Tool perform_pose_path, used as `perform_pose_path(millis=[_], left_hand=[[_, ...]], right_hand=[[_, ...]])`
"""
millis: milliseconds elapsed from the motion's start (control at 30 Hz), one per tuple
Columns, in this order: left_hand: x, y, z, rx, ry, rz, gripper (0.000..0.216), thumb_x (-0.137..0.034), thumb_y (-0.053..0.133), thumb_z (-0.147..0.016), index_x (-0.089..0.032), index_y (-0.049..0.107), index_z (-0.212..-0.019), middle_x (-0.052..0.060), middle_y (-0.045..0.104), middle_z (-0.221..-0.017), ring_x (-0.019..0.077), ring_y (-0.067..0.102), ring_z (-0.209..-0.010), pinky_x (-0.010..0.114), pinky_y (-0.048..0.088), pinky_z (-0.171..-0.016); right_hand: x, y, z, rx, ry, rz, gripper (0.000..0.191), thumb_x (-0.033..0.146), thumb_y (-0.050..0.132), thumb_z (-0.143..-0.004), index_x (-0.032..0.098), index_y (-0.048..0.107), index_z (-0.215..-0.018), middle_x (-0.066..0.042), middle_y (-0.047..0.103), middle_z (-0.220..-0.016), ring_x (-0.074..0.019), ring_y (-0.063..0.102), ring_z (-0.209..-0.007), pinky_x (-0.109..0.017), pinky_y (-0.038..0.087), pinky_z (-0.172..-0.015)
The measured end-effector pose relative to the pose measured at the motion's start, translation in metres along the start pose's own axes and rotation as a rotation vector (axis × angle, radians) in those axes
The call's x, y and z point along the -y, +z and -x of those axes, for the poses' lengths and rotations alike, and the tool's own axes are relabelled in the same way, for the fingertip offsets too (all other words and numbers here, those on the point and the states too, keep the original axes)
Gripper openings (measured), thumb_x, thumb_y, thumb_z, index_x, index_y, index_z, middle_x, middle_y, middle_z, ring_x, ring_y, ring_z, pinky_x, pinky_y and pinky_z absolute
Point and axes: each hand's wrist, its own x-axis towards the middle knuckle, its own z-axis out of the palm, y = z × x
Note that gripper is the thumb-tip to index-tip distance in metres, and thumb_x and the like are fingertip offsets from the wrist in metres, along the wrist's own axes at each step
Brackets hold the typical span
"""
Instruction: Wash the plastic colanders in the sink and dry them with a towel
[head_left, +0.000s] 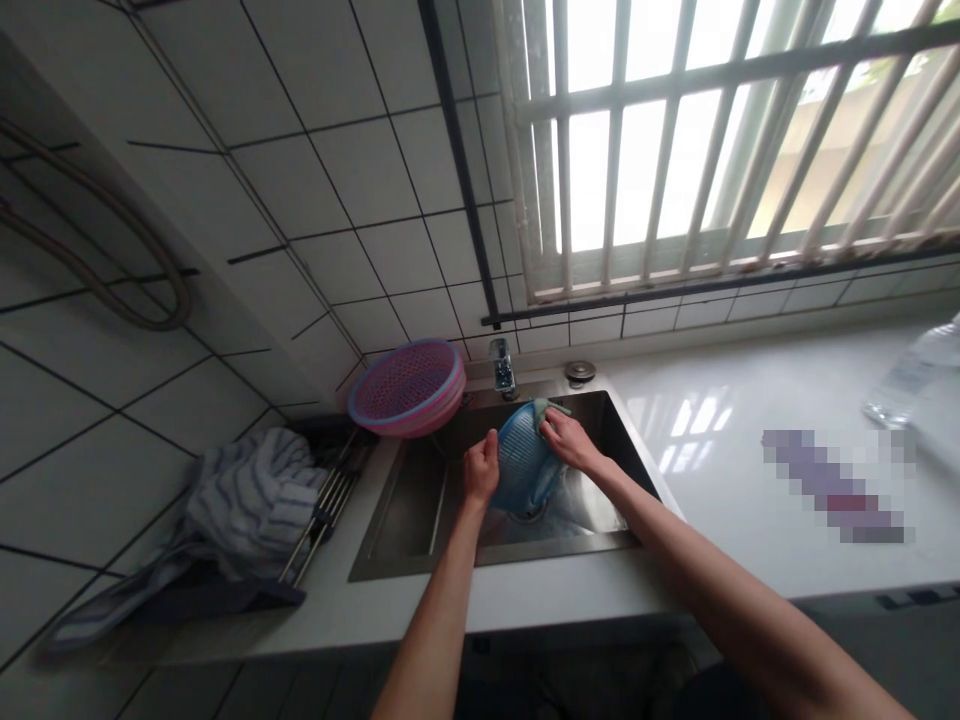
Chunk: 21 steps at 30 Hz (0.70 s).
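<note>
A blue plastic basket (521,460) with a patterned, colander-like wall is tilted over the steel sink (420,530). My left hand (481,468) is closed on its left rim, thumb up. At the basket's upper right edge, my right hand (567,436) pinches a pale green cloth (541,410) and presses it against the rim. Whether the cloth is a rag or a thin sponge is hard to make out. Behind the basket stands the faucet (502,366). Part of the drain (531,514) shows below it.
Pink and blue mesh baskets (409,390) lean at the sink's back left corner. A striped cloth (255,490) lies by a metal rack (326,505) on the left. A drain plug (580,372) sits behind the sink. A clear bottle (911,370) lies on the right counter (720,500), beside a blurred item.
</note>
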Motion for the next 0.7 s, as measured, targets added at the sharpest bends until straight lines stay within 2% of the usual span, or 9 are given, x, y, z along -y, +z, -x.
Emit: perform_pose_path(millis=[100, 200, 267, 333, 467, 533, 600, 667, 700], left_hand=[[0.003, 0.0, -0.002, -0.009, -0.016, -0.006, 0.076, -0.089, 0.032, -0.093, -0.024, 0.04, -0.056, -0.002, 0.038, -0.054, 0.014, 0.036, -0.057, 0.031, 0.025, -0.059], [0.006, 0.0, -0.004, 0.006, -0.047, 0.008, 0.078, -0.09, 0.032, -0.092, -0.022, 0.048, -0.058, 0.0, 0.045, -0.056, 0.0151, 0.04, -0.059, 0.031, 0.028, -0.059], [0.006, -0.001, -0.004, 0.019, -0.056, 0.035, 0.079, -0.09, 0.033, -0.092, -0.021, 0.054, -0.06, 0.002, 0.051, -0.059, 0.0158, 0.042, -0.06, 0.03, 0.031, -0.059], [0.006, 0.0, -0.002, 0.024, -0.049, 0.047, 0.079, -0.09, 0.035, -0.092, -0.021, 0.054, -0.061, 0.001, 0.05, -0.059, 0.0154, 0.042, -0.06, 0.03, 0.031, -0.058], [0.006, 0.003, -0.001, 0.012, -0.067, 0.096, 0.079, -0.096, 0.038, -0.087, -0.023, 0.042, -0.056, -0.002, 0.04, -0.053, 0.0131, 0.037, -0.055, 0.03, 0.028, -0.056], [0.007, 0.006, -0.002, 0.045, -0.113, 0.167, 0.081, -0.099, 0.038, -0.083, -0.024, 0.042, -0.055, -0.002, 0.042, -0.052, 0.0134, 0.04, -0.054, 0.029, 0.031, -0.054], [0.006, 0.008, -0.002, 0.109, -0.152, 0.247, 0.081, -0.098, 0.042, -0.084, -0.022, 0.056, -0.061, 0.002, 0.057, -0.058, 0.017, 0.053, -0.061, 0.03, 0.042, -0.059], [0.004, 0.009, -0.002, 0.182, -0.185, 0.337, 0.076, -0.09, 0.049, -0.089, -0.019, 0.074, -0.083, 0.009, 0.076, -0.082, 0.0245, 0.069, -0.085, 0.034, 0.055, -0.077], [0.003, 0.01, -0.001, 0.216, -0.204, 0.384, 0.071, -0.084, 0.052, -0.092, -0.019, 0.079, -0.097, 0.011, 0.081, -0.099, 0.0278, 0.072, -0.101, 0.036, 0.056, -0.09]], right_hand=[[0.011, 0.005, 0.007, -0.007, -0.112, 0.009, 0.032, 0.03, 0.05, -0.108, 0.023, 0.074, -0.129, -0.013, 0.066, -0.148, -0.0294, 0.058, -0.14, -0.048, 0.047, -0.119], [0.033, 0.012, 0.022, 0.057, -0.338, 0.083, 0.034, 0.028, 0.058, -0.105, 0.029, 0.073, -0.135, -0.01, 0.064, -0.15, -0.0296, 0.058, -0.137, -0.056, 0.035, -0.129], [0.039, 0.016, 0.027, 0.108, -0.419, 0.082, 0.038, 0.029, 0.059, -0.106, 0.033, 0.07, -0.142, -0.009, 0.068, -0.144, -0.0279, 0.061, -0.134, -0.057, 0.029, -0.132], [0.031, 0.017, 0.025, 0.101, -0.35, 0.019, 0.041, 0.035, 0.057, -0.107, 0.032, 0.067, -0.147, -0.009, 0.068, -0.144, -0.028, 0.06, -0.136, -0.055, 0.033, -0.13], [-0.007, 0.013, 0.014, -0.061, 0.029, -0.177, 0.046, 0.045, 0.05, -0.107, 0.024, 0.069, -0.144, -0.012, 0.066, -0.149, -0.0315, 0.057, -0.144, -0.051, 0.044, -0.124], [-0.021, 0.01, 0.011, -0.096, 0.095, -0.254, 0.046, 0.044, 0.046, -0.106, 0.024, 0.072, -0.138, -0.01, 0.067, -0.149, -0.03, 0.059, -0.143, -0.049, 0.044, -0.123], [-0.027, 0.009, 0.01, -0.092, 0.071, -0.29, 0.044, 0.043, 0.046, -0.105, 0.024, 0.074, -0.133, -0.009, 0.066, -0.152, -0.0282, 0.059, -0.144, -0.047, 0.043, -0.124], [-0.027, 0.01, 0.011, -0.08, 0.04, -0.284, 0.042, 0.044, 0.05, -0.104, 0.024, 0.076, -0.13, -0.01, 0.063, -0.156, -0.0276, 0.056, -0.148, -0.046, 0.041, -0.126], [-0.026, 0.012, 0.012, -0.065, 0.029, -0.274, 0.041, 0.043, 0.051, -0.103, 0.024, 0.077, -0.129, -0.01, 0.062, -0.157, -0.0274, 0.055, -0.149, -0.046, 0.039, -0.127]])
